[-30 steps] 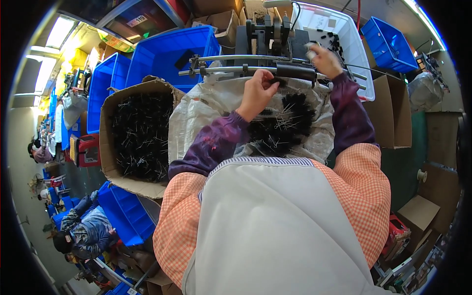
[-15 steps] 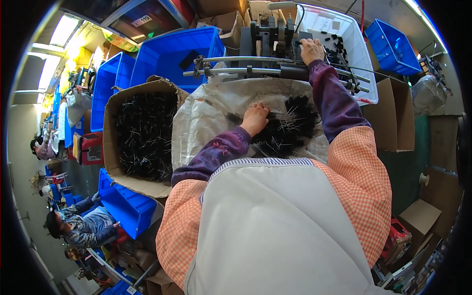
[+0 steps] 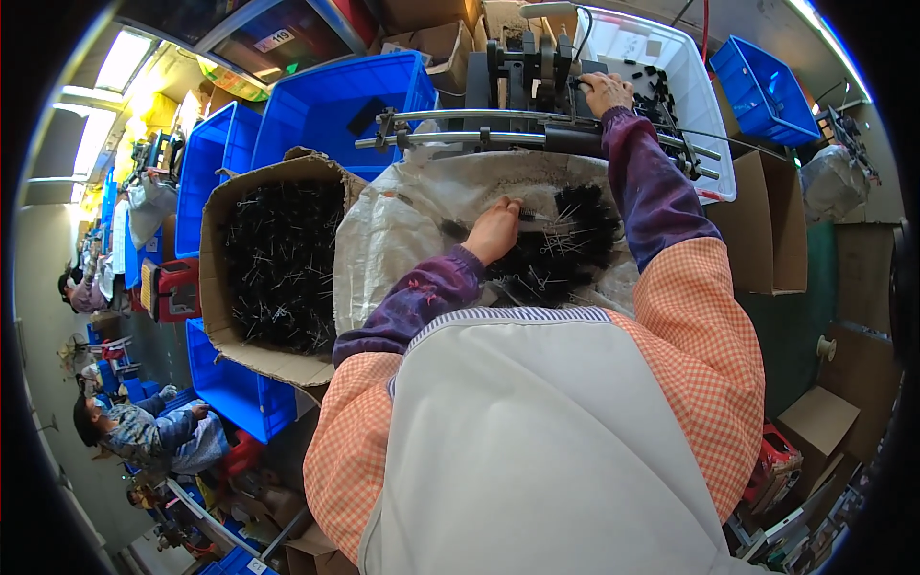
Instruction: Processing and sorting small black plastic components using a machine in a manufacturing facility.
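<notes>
My left hand (image 3: 494, 230) is closed in a pinch over the white sheet (image 3: 379, 244). At its fingertips is a small black-bristled wire brush (image 3: 526, 214). Right beside it lies a loose pile of such wire brushes (image 3: 580, 230), dark bristles with thin pale wire stems. Further off, my right hand (image 3: 607, 94) reaches to the right end of a dark bench machine (image 3: 522, 81), its fingers bent around something small that I cannot make out. Two metal rods (image 3: 460, 115) run across the machine's near side, below that hand.
At left stands a cardboard box (image 3: 216, 297) full of black wire brushes. Behind it is a blue bin (image 3: 345, 91). A white tub (image 3: 704, 115) with small black pieces stands beyond my right hand. A co-worker (image 3: 158, 431) sits at the far left near another blue bin (image 3: 244, 388).
My left hand's fingers have drawn together at the pile's edge, and a brush now shows at them. My right hand has shifted slightly left. The co-worker has let go of the blue bin.
</notes>
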`<state>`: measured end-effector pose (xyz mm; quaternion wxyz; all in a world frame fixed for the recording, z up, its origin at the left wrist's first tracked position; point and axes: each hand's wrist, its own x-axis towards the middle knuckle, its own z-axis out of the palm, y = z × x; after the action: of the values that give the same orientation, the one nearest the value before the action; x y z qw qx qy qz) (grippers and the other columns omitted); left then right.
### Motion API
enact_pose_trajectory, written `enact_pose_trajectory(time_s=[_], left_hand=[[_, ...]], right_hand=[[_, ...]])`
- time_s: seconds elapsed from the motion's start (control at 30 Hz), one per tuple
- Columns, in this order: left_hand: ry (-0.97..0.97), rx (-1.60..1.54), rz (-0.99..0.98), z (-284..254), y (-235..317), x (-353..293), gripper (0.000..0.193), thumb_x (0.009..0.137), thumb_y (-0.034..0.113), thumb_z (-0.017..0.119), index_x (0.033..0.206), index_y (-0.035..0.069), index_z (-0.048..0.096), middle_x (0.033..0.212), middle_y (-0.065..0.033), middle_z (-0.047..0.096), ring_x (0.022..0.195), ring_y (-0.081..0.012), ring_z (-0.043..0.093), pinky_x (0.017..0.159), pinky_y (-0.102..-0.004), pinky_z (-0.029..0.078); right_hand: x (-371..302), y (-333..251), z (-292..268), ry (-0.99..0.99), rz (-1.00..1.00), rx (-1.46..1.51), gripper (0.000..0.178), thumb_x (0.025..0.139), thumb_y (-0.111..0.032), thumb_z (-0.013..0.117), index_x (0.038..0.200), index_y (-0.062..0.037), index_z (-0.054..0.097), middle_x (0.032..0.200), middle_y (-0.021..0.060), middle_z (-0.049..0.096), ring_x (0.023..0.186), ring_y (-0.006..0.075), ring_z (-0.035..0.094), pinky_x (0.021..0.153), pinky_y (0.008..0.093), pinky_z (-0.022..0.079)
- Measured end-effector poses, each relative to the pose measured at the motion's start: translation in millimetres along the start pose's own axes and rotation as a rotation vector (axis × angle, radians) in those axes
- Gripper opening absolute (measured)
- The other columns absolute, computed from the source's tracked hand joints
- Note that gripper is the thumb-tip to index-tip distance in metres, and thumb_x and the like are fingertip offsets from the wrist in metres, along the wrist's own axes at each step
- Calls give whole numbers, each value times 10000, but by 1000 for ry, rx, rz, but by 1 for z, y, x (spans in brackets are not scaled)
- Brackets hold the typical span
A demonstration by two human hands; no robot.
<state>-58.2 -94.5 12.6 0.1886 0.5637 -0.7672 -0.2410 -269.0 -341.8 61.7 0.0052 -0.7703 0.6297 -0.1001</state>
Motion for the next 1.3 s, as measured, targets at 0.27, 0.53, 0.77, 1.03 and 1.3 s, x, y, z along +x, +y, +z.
enact_pose_trajectory(time_s=[0.27, 0.53, 0.77, 1.03, 1.3], left_hand=[[80, -114, 0, -18, -5, 2, 275, 809, 43, 490, 1070, -19, 552, 996, -231, 542, 909, -380, 552, 780, -429, 454], [147, -126, 33, -45, 6, 6, 224, 788, 43, 532, 1003, -2, 580, 908, -217, 581, 880, -390, 551, 760, -434, 450], [144, -245, -12, -53, 21, 9, 160, 758, 47, 576, 907, -4, 544, 880, -217, 599, 865, -392, 561, 754, -439, 447], [199, -345, -32, -67, 22, 14, 250, 786, 84, 621, 1016, -10, 588, 880, -176, 657, 791, -255, 654, 691, -312, 502], [180, -439, -16, -82, 40, 23, 199, 796, 61, 606, 983, -4, 583, 850, -195, 643, 814, -322, 636, 702, -342, 501]], right_hand=[[-26, 15, -10, 71, 104, -101, 328, 831, -383, 541, 1049, -172, 665, 1106, 54, 571, 1101, 242, 414, 913, 408, 271], [-21, -28, 1, 48, 70, -42, 343, 829, -343, 511, 1024, -97, 648, 1100, 109, 546, 1090, 284, 411, 903, 433, 282], [-18, -63, 7, 64, 45, -65, 288, 846, -266, 484, 1025, -102, 637, 1090, 109, 553, 1102, 278, 416, 925, 445, 263], [-22, -18, -12, -6, 57, -164, 295, 841, -285, 479, 1026, -119, 639, 1092, 97, 574, 1084, 279, 496, 928, 458, 292], [2, 33, -25, -91, 88, -210, 263, 837, -236, 497, 1034, -108, 615, 1086, 126, 618, 1026, 282, 594, 902, 432, 405]])
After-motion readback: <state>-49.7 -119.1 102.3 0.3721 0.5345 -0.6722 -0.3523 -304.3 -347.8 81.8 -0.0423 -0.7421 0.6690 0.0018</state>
